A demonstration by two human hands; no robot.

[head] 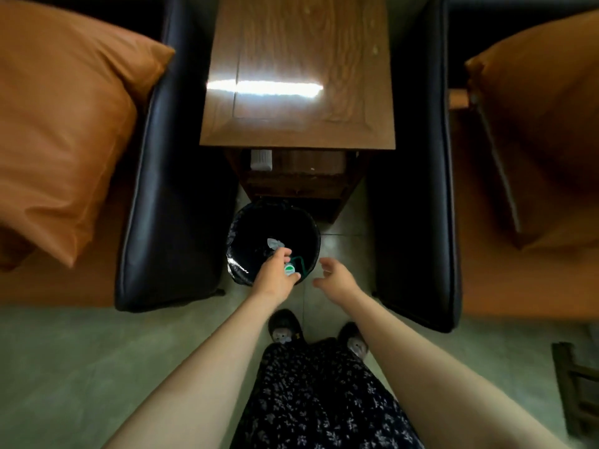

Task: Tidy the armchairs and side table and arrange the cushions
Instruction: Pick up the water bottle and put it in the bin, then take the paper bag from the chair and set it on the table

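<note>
Item: green-capped bottle (293,268), pinched in our left hand (278,274) over the near rim of the bin (238,231). Right hand (337,276) beside the bin, fingers spread, holding nothing. Beyond the bin: side table (296,59), top bare; orange cushions (61,124) flanking. Advice: centre it over the bin before letting go.

Dim, soft view; glare streaks the side table (296,59), edges perhaps bowed by the lens.
</note>
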